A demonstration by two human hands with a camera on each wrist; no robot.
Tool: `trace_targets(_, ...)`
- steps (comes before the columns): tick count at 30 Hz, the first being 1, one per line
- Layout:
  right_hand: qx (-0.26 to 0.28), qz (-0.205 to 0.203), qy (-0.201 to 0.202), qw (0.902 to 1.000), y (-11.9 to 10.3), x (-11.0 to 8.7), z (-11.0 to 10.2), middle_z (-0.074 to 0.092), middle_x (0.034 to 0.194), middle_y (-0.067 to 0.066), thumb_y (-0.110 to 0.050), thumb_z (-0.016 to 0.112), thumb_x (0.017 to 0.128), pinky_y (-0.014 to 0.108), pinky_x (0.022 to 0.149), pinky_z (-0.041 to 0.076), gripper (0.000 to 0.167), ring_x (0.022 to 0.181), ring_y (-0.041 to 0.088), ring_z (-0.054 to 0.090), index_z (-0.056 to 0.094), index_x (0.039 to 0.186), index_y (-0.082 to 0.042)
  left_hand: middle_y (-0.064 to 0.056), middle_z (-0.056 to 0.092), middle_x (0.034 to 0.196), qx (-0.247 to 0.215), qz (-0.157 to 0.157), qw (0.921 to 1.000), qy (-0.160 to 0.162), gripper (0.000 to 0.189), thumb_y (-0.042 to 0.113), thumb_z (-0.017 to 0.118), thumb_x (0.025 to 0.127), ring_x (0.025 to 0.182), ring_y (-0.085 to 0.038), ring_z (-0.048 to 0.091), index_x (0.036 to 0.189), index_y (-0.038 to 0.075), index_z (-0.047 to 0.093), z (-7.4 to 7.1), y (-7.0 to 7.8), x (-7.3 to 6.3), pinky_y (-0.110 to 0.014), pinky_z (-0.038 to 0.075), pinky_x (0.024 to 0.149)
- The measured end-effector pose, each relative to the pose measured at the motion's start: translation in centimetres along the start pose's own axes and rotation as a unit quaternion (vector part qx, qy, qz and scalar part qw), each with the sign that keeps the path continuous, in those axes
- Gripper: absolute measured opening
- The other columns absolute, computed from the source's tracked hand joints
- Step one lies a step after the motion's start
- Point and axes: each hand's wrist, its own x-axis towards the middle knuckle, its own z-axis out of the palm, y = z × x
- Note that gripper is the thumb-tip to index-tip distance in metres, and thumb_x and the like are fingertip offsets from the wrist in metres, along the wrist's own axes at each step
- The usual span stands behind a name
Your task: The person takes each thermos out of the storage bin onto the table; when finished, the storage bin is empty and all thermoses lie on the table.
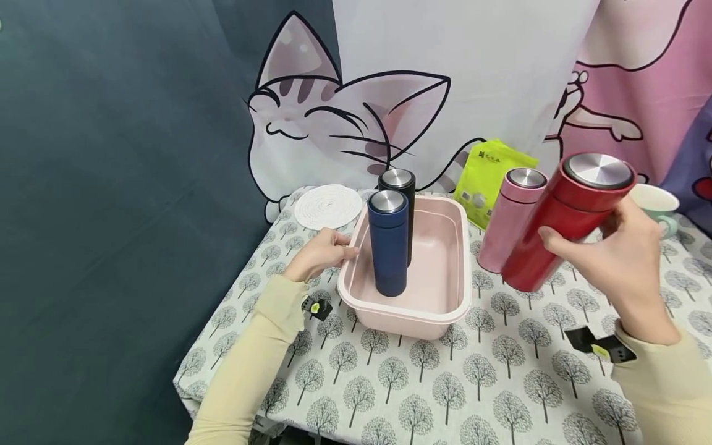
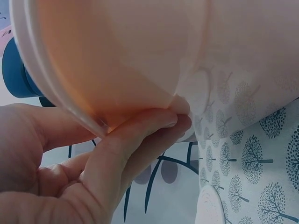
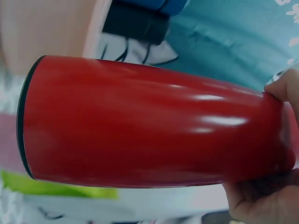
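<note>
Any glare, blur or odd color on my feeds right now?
Right wrist: white glare streaks on the red thermos, with the yellow-green packet behind it blurred; head: bright shine on the thermos's metal cap; left wrist: orange tint across part of the pink basin.

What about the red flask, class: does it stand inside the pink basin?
No, the right hand holds the red flask tilted, to the right of the pink basin.
</note>
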Motion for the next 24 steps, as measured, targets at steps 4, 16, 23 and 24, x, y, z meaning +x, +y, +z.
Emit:
trace_targets(4,-0.059,0.038,0.012,0.9975,2.1,-0.2,-1.0,0.061,0.088,-0.027,-0.001,0.085,0.063,0.007,0.073,0.035,0.057,0.069,-0.010,0.055,0.068,0.113,-0.022,-0.032,0.065,0.112,0.009,0.005,0.9999,0.003,0.031,0.004,0.058,0.095,0.094,-0.035,0.070,0.119,-0.016,0.060,0.1,0.2,0.0,-0.033,0.060,0.079)
trace_targets(16,-0.153,0.137,0.000,0.9786,9.6,1.8,-0.4,0.048,0.072,-0.033,-0.029,0.085,0.069,0.023,0.066,0.031,0.045,0.065,-0.005,0.044,0.055,0.099,-0.042,-0.032,0.068,0.104,0.016,0.010,0.9998,0.010,0.027,0.004,0.059,0.094,0.072,-0.016,0.067,0.112,-0.016,0.063,0.0,0.5,0.1,-0.028,0.059,0.071)
trace_targets(23,-0.146,0.184,-0.006,0.9719,11.7,2.4,1.0,0.045,0.073,-0.036,-0.036,0.081,0.073,0.022,0.069,0.032,0.037,0.071,-0.009,0.042,0.056,0.100,-0.037,-0.028,0.069,0.101,0.023,-0.007,0.9996,0.016,0.025,0.005,0.061,0.094,0.072,-0.015,0.066,0.110,-0.014,0.065,0.0,0.4,-0.1,-0.026,0.058,0.070)
trace_targets(24,-0.144,0.186,-0.014,0.9718,11.9,2.5,1.3,0.046,0.074,-0.036,-0.037,0.081,0.074,0.022,0.068,0.033,0.037,0.072,-0.010,0.042,0.057,0.102,-0.036,-0.028,0.069,0.099,0.026,-0.008,0.9994,0.019,0.025,0.005,0.061,0.093,0.070,-0.014,0.065,0.109,-0.014,0.065,0.0,0.3,-0.2,-0.026,0.058,0.069)
